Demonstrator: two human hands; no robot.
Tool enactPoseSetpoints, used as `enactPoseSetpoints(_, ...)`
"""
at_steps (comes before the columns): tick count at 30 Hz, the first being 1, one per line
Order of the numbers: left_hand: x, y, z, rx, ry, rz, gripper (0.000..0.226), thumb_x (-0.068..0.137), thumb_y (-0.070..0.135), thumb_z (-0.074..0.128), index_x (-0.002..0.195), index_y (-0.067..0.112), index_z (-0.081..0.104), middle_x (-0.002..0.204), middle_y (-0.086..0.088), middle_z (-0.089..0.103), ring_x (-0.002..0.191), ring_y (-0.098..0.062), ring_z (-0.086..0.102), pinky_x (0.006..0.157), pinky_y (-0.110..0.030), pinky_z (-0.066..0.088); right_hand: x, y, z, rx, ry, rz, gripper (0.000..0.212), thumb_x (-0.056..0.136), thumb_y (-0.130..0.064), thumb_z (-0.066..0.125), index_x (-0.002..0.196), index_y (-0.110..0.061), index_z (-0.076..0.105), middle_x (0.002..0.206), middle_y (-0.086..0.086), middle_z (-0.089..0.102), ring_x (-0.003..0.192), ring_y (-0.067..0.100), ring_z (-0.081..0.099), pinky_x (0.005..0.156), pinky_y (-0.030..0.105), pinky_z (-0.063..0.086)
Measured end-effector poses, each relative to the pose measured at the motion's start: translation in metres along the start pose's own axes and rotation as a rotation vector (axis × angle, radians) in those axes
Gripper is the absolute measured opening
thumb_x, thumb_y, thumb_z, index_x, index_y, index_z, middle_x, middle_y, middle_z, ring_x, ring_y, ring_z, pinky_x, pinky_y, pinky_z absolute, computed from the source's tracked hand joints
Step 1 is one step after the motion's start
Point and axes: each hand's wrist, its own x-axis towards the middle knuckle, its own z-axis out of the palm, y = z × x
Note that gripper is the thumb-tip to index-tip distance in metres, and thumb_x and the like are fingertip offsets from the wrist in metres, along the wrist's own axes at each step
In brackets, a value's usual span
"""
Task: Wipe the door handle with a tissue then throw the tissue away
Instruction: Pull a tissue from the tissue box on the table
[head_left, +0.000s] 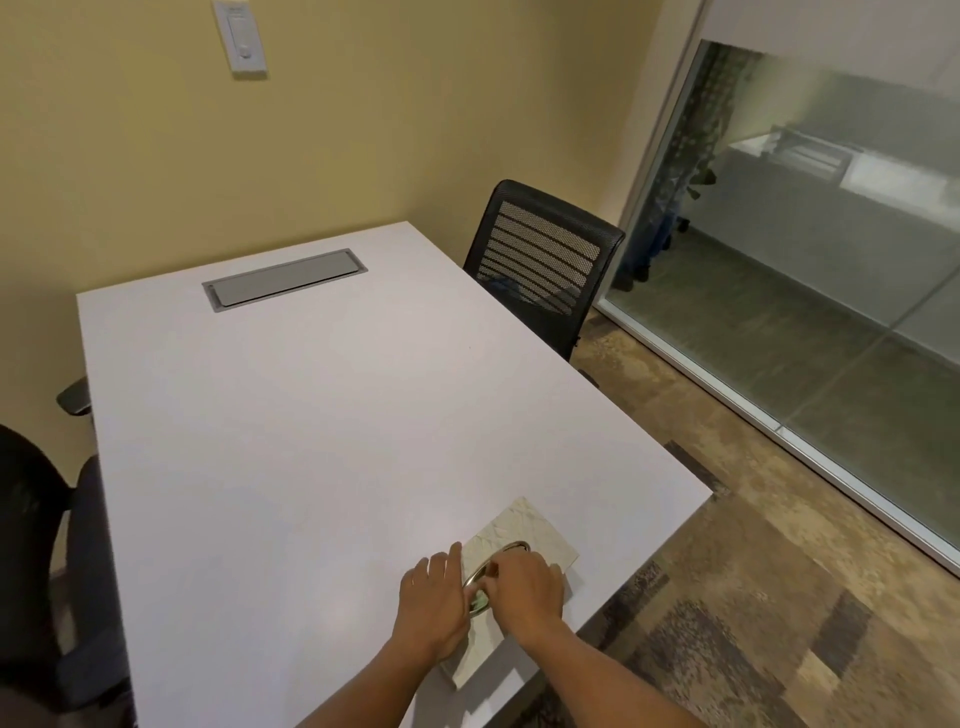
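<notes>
Curved brass door handle (493, 571) mounted on a pale marble-look rectangular board (524, 540), lying flat near the front right corner of the white surface (311, 415). Left hand (434, 597) spread flat, pressing on the board's left edge. Right hand (524, 584) curled over the handle, fingertips pinched at it; tissue hidden, can't tell. Black mesh office chair (540, 249) tucked at the far right side.

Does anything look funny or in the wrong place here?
Yes: the door handle is not on a door. It sits on a small pale panel lying flat on the table, near its front right corner. Both hands are on it. Nothing looks spilled or broken.
</notes>
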Motion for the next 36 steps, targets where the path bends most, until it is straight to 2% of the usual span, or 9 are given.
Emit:
enactPoseSetpoints(3, 0.0, 0.0, 0.001, -0.024, 0.001, -0.003, 0.062, 0.107, 0.045, 0.025, 0.16, 0.016, 0.014, 0.152, -0.004, 0.043, 0.137, -0.025, 0.043, 0.114, -0.038, 0.034, 0.001, 0.001, 0.004, 0.073, 0.023, 0.05, 0.013, 0.094, -0.034, 0.062, 0.099, -0.027, 0.071, 0.099, -0.005, 0.072, 0.093, 0.015, 0.064, 0.083, 0.033, 0.052)
enactPoseSetpoints(9, -0.001, 0.001, 0.0, -0.004, -0.004, 0.01, 0.062, 0.107, 0.044, 0.024, 0.161, 0.014, 0.011, 0.155, -0.006, 0.039, 0.14, -0.025, 0.04, 0.116, -0.039, 0.031, 0.005, 0.004, 0.007, 0.007, -0.006, 0.011, 0.016, 0.094, -0.034, 0.061, 0.099, -0.022, 0.07, 0.101, -0.002, 0.071, 0.09, 0.017, 0.066, 0.082, 0.032, 0.052)
enactPoseSetpoints(16, -0.002, 0.001, 0.0, -0.011, 0.011, 0.02, 0.062, 0.108, 0.043, 0.023, 0.161, 0.013, 0.011, 0.156, -0.006, 0.038, 0.141, -0.026, 0.038, 0.118, -0.04, 0.028, 0.009, 0.003, 0.002, -0.174, -0.059, 0.077, 0.019, 0.088, -0.042, 0.057, 0.097, -0.028, 0.068, 0.105, -0.007, 0.068, 0.107, 0.02, 0.054, 0.091, 0.042, 0.034)
enactPoseSetpoints(21, -0.003, 0.002, 0.002, -0.037, 0.02, -0.002, 0.063, 0.107, 0.045, 0.023, 0.161, 0.016, 0.01, 0.158, -0.005, 0.036, 0.144, -0.026, 0.035, 0.121, -0.041, 0.026, 0.01, -0.004, 0.002, -0.143, -0.07, 0.128, 0.013, 0.092, -0.032, 0.059, 0.1, -0.029, 0.069, 0.107, -0.006, 0.069, 0.107, 0.02, 0.054, 0.091, 0.041, 0.034)
enactPoseSetpoints(28, 0.004, 0.005, 0.004, -0.103, -0.024, -0.074, 0.067, 0.104, 0.052, 0.031, 0.16, 0.021, 0.012, 0.163, -0.008, 0.029, 0.152, -0.032, 0.023, 0.125, -0.046, 0.02, 0.011, -0.005, 0.002, -0.123, -0.046, 0.105, 0.013, 0.092, -0.033, 0.061, 0.098, -0.028, 0.071, 0.104, -0.006, 0.071, 0.101, 0.018, 0.057, 0.087, 0.038, 0.035)
enactPoseSetpoints(33, 0.006, 0.008, 0.007, -0.103, -0.007, -0.104, 0.067, 0.103, 0.052, 0.032, 0.16, 0.022, 0.012, 0.162, -0.01, 0.029, 0.153, -0.035, 0.02, 0.126, -0.047, 0.017, 0.004, 0.001, 0.002, -0.004, -0.02, 0.098, 0.015, 0.09, -0.034, 0.061, 0.085, -0.028, 0.073, 0.091, -0.008, 0.071, 0.092, 0.014, 0.055, 0.078, 0.032, 0.04)
enactPoseSetpoints(36, 0.006, 0.008, 0.008, -0.101, -0.009, -0.105, 0.067, 0.104, 0.051, 0.032, 0.16, 0.021, 0.012, 0.163, -0.011, 0.028, 0.153, -0.036, 0.017, 0.126, -0.047, 0.015, 0.0, 0.005, 0.001, 0.043, -0.035, 0.088, 0.024, 0.088, -0.028, 0.056, 0.065, -0.026, 0.058, 0.08, -0.007, 0.063, 0.088, 0.015, 0.05, 0.072, 0.032, 0.044)
